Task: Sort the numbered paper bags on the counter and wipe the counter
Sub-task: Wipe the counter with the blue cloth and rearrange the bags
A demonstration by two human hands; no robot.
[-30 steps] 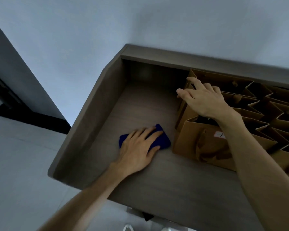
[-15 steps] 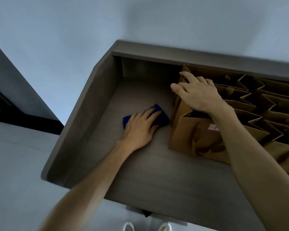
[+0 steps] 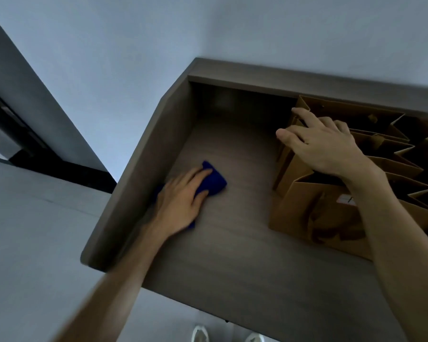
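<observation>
A small white label [image 3: 345,200] sits on the nearest paper bag [image 3: 304,208], its dark mark too blurred and partly hidden to read.

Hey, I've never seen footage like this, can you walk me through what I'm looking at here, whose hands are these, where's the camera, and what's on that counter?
There is no machine here. A person wears a wide-angle camera on the head, looking forward and down, so the arms reach in from the bottom of the picture and the edges look bent.

The surface is a grey-brown counter with a raised side and back, set against a pale wall. The left hand lies flat on a blue cloth, pressing it onto the counter near the left side wall, as for wiping. The hand looks slightly blurred.

On the right stands a row of open brown paper bags. The right hand rests on their top edges at the left end of the row. The nearest bag carries a small white label, mostly hidden by the arm, so I cannot read it.

At the bottom, the pale shoes are the person's.
</observation>
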